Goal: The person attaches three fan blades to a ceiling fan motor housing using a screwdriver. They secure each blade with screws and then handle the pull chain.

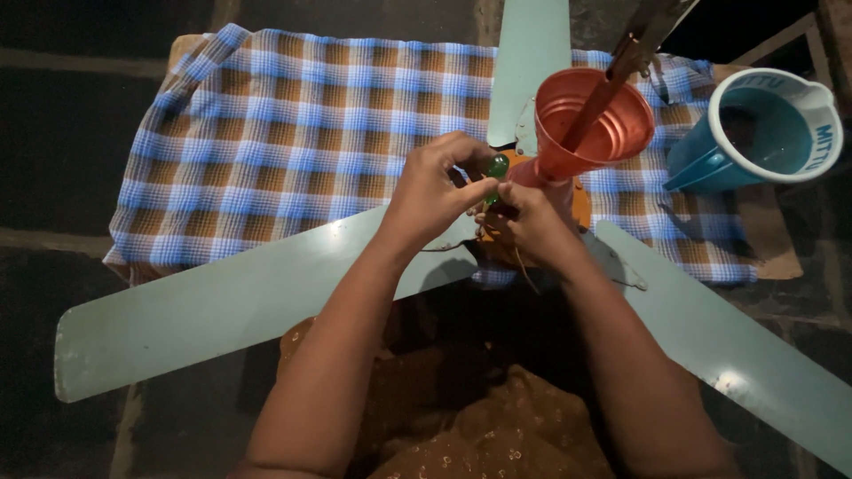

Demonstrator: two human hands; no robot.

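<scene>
A ceiling fan lies on a low table, its pale green blades (231, 306) spread out to the left, the right and the far side. An orange-red cone-shaped canopy cup (593, 124) sits on the fan's down rod (632, 55) above the hub. My left hand (435, 191) pinches a small green-handled tool (498, 166) at the hub. My right hand (530, 223) grips the hub area just below the cup. The hub itself is mostly hidden by both hands.
A blue, brown and white checked cloth (293, 133) covers the table under the fan. A blue plastic jug (763, 133) with a white rim stands at the right edge of the table. The floor around is dark stone. My patterned brown garment (479, 426) fills the bottom.
</scene>
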